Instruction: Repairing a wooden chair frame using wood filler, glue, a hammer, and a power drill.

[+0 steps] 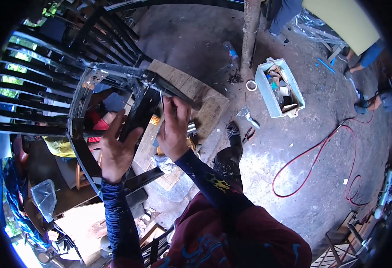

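Head view: black chair frame (pixel 115 85) upturned over wooden board (pixel 205 96), seat opening bare, slatted back at left; frame looks assembled, seat not fitted, judging by this. Left hand (pixel 115 149) spread wide, palm against frame's cross rail. Right hand (pixel 174 129) closed on small tool at rail joint, tool unclear. Pale blue crate (pixel 278 89) on concrete floor holds scraps, small boxes; tape roll (pixel 251 85) beside it; red cable (pixel 321 152) loops right

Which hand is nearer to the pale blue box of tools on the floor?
Right. The right hand is at the black chair frame, on the side toward the blue box. The left hand is on the frame too, farther to the left.
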